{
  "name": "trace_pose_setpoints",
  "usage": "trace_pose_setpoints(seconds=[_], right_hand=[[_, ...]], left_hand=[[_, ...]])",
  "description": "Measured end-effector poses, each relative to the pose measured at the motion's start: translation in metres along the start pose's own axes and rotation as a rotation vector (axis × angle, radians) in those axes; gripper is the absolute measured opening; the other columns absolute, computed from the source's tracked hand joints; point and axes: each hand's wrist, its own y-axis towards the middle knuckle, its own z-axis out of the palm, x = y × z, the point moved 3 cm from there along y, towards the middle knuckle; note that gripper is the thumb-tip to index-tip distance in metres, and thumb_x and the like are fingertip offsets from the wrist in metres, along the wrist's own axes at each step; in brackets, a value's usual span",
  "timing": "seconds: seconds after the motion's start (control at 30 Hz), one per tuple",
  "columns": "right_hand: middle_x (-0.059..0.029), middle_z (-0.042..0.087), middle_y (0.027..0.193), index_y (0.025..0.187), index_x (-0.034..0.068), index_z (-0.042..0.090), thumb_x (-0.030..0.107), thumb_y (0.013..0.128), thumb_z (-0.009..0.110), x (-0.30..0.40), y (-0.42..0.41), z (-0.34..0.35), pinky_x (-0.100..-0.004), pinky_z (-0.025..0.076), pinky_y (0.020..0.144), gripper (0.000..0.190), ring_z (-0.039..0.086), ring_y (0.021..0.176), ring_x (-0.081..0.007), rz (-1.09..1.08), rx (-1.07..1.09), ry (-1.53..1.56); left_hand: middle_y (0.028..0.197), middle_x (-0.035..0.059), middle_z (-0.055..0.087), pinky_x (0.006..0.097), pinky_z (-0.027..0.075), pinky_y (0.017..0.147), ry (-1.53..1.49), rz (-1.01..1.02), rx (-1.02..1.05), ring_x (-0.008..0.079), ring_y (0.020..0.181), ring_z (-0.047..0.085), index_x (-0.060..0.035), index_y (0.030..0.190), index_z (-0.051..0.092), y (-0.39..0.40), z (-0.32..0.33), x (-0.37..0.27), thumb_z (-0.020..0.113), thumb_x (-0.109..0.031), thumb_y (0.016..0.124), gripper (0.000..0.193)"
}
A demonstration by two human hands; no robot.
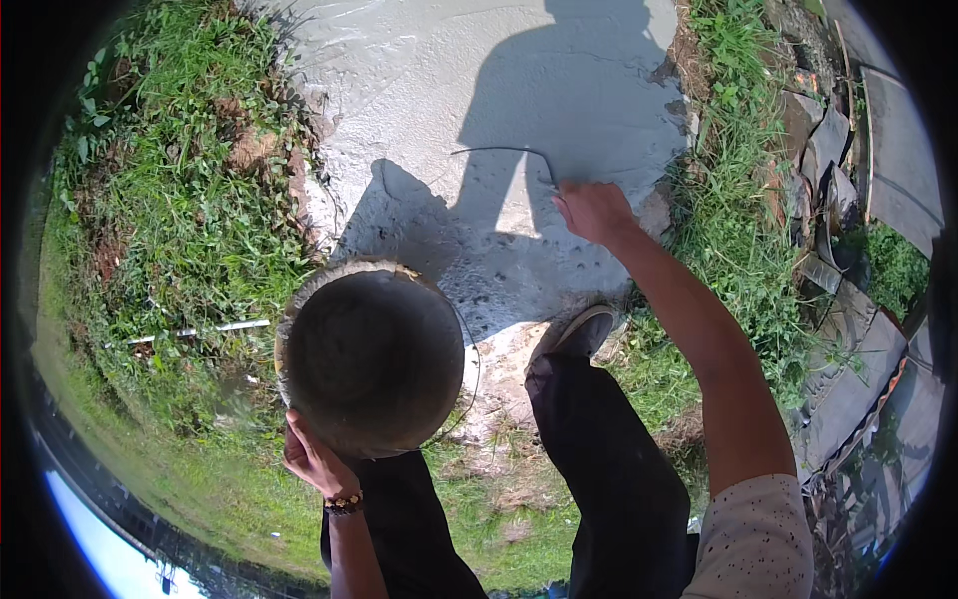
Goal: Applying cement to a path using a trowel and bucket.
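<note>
My left hand [318,457] grips the lower left rim of a round bucket [374,367], whose mouth faces me. Its inside is dark and coated grey, and a thin wire handle [477,367] hangs along its right side. Out over the wet grey cement surface [389,82], my right hand [595,212] is closed around a thin, bent metal tool [509,148]. That tool reaches up and left from the fist, with its far end close to the cement. Whether it is a rod or a trowel seen edge-on, I cannot tell.
Grass and weeds [187,187] border the cement on the left, with a white strip [198,331] lying there. More grass [737,150] edges the right side, beside broken grey sheets [853,374]. My shoe [587,333] stands at the cement's near edge. Shadows [561,90] fall across the cement.
</note>
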Motion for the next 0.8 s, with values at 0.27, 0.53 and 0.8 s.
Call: trace_pose_setpoints(seconds=[0.27,0.53,0.8], right_hand=[[-0.0231,0.066,0.072,0.082,-0.007,0.062,0.036,0.096,0.04,-0.061,0.097,-0.01,-0.0462,0.053,0.056,0.05,0.068,0.064,-0.035,0.918,-0.597,1.295],[-0.0247,0.067,0.088,0.094,0.002,0.062,0.035,0.097,0.044,0.218,0.083,-0.004,-0.0487,0.051,0.074,0.037,0.066,0.084,-0.0403,0.035,-0.136,0.321],[-0.0214,0.067,0.077,0.095,0.003,0.061,0.035,0.097,0.04,-0.026,0.051,-0.023,-0.0509,0.053,0.071,0.039,0.068,0.076,-0.0398,0.691,-0.436,0.213]], left_hand=[[0.069,-0.0024,0.061,0.0227,0.037,0.058,-0.083,-0.017,-0.053,0.0039,0.062,0.045,0.0003,0.08,0.069,0.008,0.008,-0.011,0.056,-0.035,0.099,0.042],[0.056,-0.0088,0.043,0.0241,0.023,0.051,-0.058,-0.091,-0.06,0.002,0.053,0.032,-0.0094,0.061,0.052,0.036,-0.014,0.001,0.056,-0.037,0.099,0.047],[0.065,-0.004,0.056,0.0233,0.037,0.057,-0.183,-0.13,-0.091,0.004,0.06,0.044,-0.0047,0.072,0.061,0.051,-0.023,-0.004,0.053,-0.039,0.1,0.045]])
